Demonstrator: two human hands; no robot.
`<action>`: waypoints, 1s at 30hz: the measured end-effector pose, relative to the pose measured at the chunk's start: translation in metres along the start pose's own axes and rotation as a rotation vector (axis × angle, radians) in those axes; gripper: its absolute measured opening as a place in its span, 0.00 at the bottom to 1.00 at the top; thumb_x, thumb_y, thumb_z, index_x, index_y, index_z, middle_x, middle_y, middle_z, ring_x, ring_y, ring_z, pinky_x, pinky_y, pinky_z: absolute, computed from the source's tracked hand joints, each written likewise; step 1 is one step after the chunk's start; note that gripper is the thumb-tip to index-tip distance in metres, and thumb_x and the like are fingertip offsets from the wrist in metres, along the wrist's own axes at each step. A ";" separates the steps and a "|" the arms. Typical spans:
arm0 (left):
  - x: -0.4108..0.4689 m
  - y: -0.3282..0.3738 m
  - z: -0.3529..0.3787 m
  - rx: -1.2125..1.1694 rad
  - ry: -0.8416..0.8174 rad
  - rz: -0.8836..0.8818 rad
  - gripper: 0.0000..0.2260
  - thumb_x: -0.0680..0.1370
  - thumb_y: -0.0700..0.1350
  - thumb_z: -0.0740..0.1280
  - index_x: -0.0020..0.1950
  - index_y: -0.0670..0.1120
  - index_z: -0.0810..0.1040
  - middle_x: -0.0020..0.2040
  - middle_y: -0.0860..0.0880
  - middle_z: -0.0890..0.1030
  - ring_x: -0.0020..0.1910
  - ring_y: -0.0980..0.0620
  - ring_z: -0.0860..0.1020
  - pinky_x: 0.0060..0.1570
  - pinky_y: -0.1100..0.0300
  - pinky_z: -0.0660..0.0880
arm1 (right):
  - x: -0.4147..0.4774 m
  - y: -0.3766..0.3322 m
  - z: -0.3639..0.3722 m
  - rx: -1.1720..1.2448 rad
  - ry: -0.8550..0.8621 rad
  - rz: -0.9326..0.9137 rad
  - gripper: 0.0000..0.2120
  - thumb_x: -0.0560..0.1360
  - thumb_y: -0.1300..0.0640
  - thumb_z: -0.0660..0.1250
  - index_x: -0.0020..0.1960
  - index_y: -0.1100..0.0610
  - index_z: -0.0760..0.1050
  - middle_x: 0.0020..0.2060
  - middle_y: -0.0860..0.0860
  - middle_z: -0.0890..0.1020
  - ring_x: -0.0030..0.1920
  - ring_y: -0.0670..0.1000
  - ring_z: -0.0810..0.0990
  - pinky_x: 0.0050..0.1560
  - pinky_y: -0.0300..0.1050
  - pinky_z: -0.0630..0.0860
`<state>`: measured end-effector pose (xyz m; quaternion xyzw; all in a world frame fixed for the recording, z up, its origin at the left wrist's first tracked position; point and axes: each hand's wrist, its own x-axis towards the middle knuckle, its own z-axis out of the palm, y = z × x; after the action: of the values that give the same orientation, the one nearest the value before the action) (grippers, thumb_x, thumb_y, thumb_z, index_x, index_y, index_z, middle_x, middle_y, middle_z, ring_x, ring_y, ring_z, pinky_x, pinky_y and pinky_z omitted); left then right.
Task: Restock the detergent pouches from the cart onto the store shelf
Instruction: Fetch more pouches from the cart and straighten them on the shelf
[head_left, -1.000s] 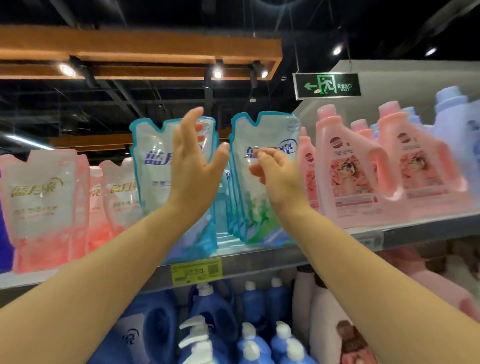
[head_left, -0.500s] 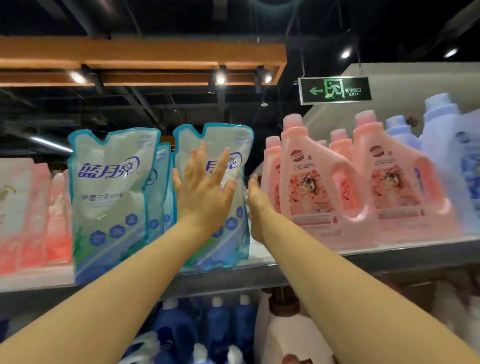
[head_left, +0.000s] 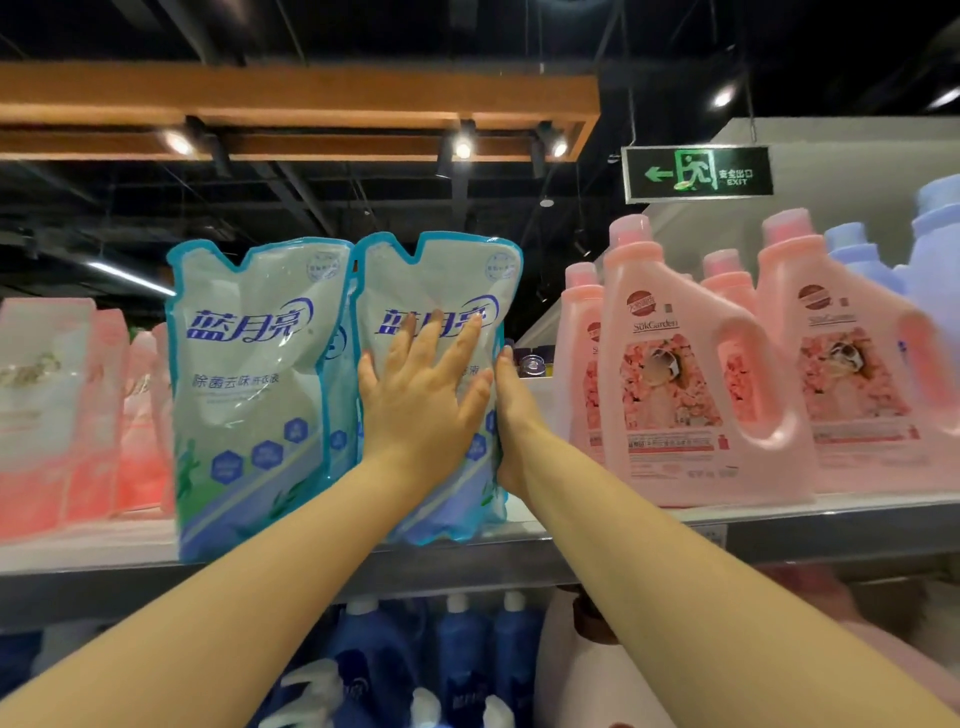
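Pink pouches (head_left: 47, 410): far left of the shelf (head_left: 779, 525), upright in a row, blurred.

Left blue pouch (head_left: 249, 395): upright at the shelf front, label facing out, base at the front lip. More blue pouches ranked behind it, edges only showing. Touched by neither hand.

Right blue pouch (head_left: 441, 275): just beside the left one, side seams touching or nearly so, upright, base on the shelf near the front edge. Judged to be the pouch in hand, at the seating and squaring stage.

Step, done well: press low and evenly on the face so the soft pouch slides back on its base rather than folding at the waist. Bring the top seam level with the neighbour's. Keep the label square to the aisle. Release only once it stands unaided. Risk: a slumping or toppling pouch, since liquid fill shifts under a push.

Left hand (head_left: 421, 410): grip fully open, palm flat against the face of the right blue pouch, fingers straight and fanned upward across the printed name. Pressing, not holding.

Right hand (head_left: 511, 415): against the right side edge of the same pouch, thumb pointing up along the seam. Fingers hidden behind the pouch, so cannot tell whether the grip closes round the edge or only steadies it.

Pink SilkGarden bottles (head_left: 685, 374): near the right hand, handles right.

Lavender bottles (head_left: 935, 260): far right, blurred.
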<state>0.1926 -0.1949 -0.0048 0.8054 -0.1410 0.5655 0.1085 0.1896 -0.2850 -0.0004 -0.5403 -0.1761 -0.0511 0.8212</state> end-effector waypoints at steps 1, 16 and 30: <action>-0.001 -0.005 -0.001 0.006 0.026 0.002 0.31 0.72 0.62 0.41 0.75 0.57 0.59 0.76 0.49 0.61 0.76 0.46 0.56 0.70 0.38 0.50 | 0.002 0.003 0.006 -0.004 0.019 0.000 0.27 0.78 0.35 0.46 0.64 0.49 0.74 0.56 0.56 0.81 0.51 0.52 0.81 0.44 0.40 0.77; -0.005 -0.027 -0.008 0.021 0.057 0.026 0.29 0.75 0.60 0.42 0.74 0.55 0.60 0.74 0.48 0.65 0.74 0.45 0.59 0.70 0.38 0.51 | 0.018 0.015 0.020 -0.033 0.037 0.007 0.24 0.78 0.35 0.51 0.60 0.48 0.75 0.55 0.55 0.82 0.47 0.53 0.81 0.46 0.44 0.77; 0.008 0.031 -0.013 -0.195 0.171 0.208 0.26 0.77 0.52 0.51 0.74 0.46 0.62 0.73 0.44 0.65 0.73 0.43 0.62 0.71 0.41 0.58 | 0.010 -0.028 -0.046 -0.254 0.305 0.021 0.29 0.80 0.39 0.48 0.76 0.53 0.58 0.74 0.54 0.63 0.73 0.55 0.63 0.71 0.53 0.57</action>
<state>0.1728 -0.2205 0.0075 0.7211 -0.2680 0.6237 0.1388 0.2024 -0.3368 0.0109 -0.6272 -0.0364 -0.1458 0.7642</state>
